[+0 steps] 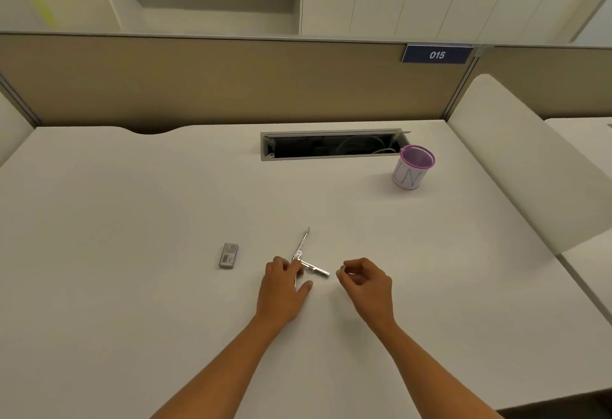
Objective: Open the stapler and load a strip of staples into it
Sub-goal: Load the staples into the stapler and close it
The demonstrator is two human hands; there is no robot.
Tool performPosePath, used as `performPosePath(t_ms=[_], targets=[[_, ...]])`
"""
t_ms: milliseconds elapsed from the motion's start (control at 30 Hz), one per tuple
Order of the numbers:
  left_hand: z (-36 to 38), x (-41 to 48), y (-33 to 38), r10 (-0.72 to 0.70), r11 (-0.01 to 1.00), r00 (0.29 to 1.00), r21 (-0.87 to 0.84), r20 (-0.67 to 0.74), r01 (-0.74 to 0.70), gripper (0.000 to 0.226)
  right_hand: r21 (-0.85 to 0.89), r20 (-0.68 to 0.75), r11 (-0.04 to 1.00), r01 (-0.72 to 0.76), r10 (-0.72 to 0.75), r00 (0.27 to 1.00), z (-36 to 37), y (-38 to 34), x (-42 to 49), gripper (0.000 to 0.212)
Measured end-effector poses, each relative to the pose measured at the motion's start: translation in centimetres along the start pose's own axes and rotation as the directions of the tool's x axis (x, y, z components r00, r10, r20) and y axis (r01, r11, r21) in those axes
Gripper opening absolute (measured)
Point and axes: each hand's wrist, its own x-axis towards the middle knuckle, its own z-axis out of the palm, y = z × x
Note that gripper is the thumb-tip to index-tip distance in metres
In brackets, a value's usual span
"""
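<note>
Both bare forearms in close, hands on the white tabletop (pixel 132 206), small silver metal stapler (pixel 309 261) between them, lid swung up.

I see the left hand (pixel 281 289) pinning the stapler's base, fingers (pixel 299 271) grasping it. Right hand (pixel 366 281) just beside the stapler's tip, fingers (pixel 342 269) pinched together; can't tell if a staple strip is in them. Small grey staple box (pixel 228 255) lies left; purple-rimmed white cup (pixel 412 168) far right.

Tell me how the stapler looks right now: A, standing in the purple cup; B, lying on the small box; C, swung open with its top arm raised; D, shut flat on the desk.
C: the stapler is hinged open, top arm angled up, left hand steadying it.
</note>
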Motion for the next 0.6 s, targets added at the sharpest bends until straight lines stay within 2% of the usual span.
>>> performPosePath(t_ms=[67, 167, 333, 400, 500, 600], targets=[[-0.5, -0.4, -0.3, -0.037, 0.999, 0.999, -0.010, -0.005, 0.037, 0.024, -0.009, 0.078, 1.000, 0.010, -0.009, 0.997, 0.6, 0.1, -0.5, 0.014], [-1.4, -0.6, -0.2, -0.094, 0.990, 0.996, -0.104, -0.011, 0.092, 0.038, -0.038, 0.167, 0.998, 0.041, -0.034, 0.985, 1.4, 0.0, -1.2, 0.014], [-2.2, -0.4, -0.3, -0.219, 0.954, 0.972, -0.191, 0.084, 0.231, 0.050, -0.072, 0.252, 0.995, 0.066, -0.045, 0.967, 2.4, -0.2, -1.6, 0.014], [-2.5, -0.2, -0.1, -0.281, 0.916, 0.947, -0.252, 0.153, 0.313, 0.044, -0.090, 0.280, 0.993, 0.075, -0.047, 0.959, 2.5, -0.3, -1.7, 0.016], [-3.1, -0.2, 0.0, -0.312, 0.871, 0.919, -0.313, 0.241, 0.378, 0.015, -0.108, 0.307, 0.991, 0.079, -0.043, 0.951, 2.5, -0.4, -1.6, 0.017], [-3.4, -0.4, 0.0, -0.320, 0.814, 0.885, -0.380, 0.338, 0.440, 0.014, -0.122, 0.301, 0.989, 0.087, -0.047, 0.952, 2.3, -0.5, -1.3, 0.017]])
